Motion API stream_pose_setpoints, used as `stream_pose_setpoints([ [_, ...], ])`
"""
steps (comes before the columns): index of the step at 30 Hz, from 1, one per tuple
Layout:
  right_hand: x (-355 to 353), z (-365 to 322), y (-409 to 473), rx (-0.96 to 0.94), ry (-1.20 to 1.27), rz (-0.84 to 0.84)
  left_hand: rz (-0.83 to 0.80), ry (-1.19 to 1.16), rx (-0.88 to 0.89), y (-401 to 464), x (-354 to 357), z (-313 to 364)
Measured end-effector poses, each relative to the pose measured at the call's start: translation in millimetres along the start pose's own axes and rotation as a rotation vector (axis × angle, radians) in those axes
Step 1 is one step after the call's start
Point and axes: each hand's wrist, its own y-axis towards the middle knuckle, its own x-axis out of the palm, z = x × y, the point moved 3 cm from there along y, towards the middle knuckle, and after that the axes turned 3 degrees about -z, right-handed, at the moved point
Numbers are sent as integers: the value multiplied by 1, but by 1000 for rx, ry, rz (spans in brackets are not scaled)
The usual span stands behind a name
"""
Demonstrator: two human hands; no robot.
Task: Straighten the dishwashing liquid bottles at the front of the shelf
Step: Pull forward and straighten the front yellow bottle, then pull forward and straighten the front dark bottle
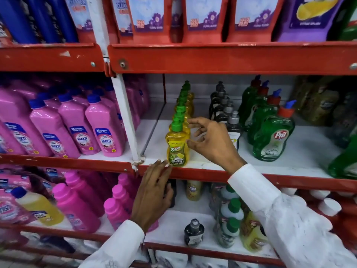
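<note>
Open-fingered, the right hand (pixel 210 140) hovers just right of the upright yellow bottle (pixel 176 147) at the shelf's front edge (pixel 193 174); left hand (pixel 152 192) lies open below it.

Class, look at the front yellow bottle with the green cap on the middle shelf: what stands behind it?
Behind the front yellow bottle a single-file row of matching yellow bottles runs toward the back. Mostly their green caps show; their bodies and labels are largely covered.

The front yellow bottle (pixel 176 147) reads "Super" (smaller print above it is blurred). The green bottle (pixel 273 139) reads "Pril". The pink bottles (pixel 105 130) read "SHAKTI".
</note>
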Motion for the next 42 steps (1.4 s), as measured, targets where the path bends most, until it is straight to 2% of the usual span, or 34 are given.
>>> stream_pose_setpoints([
  [3,-8,14,-50,47,29,61,-8,-3,157,7,9,24],
  [6,11,48,-106,186,27,13,-70,28,208,14,20,30],
  [12,108,132,-161,396,-26,-332,-146,56,186,14,33,30],
  [16,146,150,-164,442,-44,-377,-156,29,126,15,30,38],
  [21,150,151,-159,412,-96,-396,-194,-7,87,13,27,38],
  [26,100,116,-154,385,-9,-247,-192,-40,71,16,22,37],
  [35,-74,10,-111,260,85,117,-98,-87,-22,17,26,39],
  [39,-112,-5,-80,188,25,265,-95,-101,-14,15,29,38],
  [42,-116,2,-56,226,-1,281,-109,-85,-25,15,30,37],
])
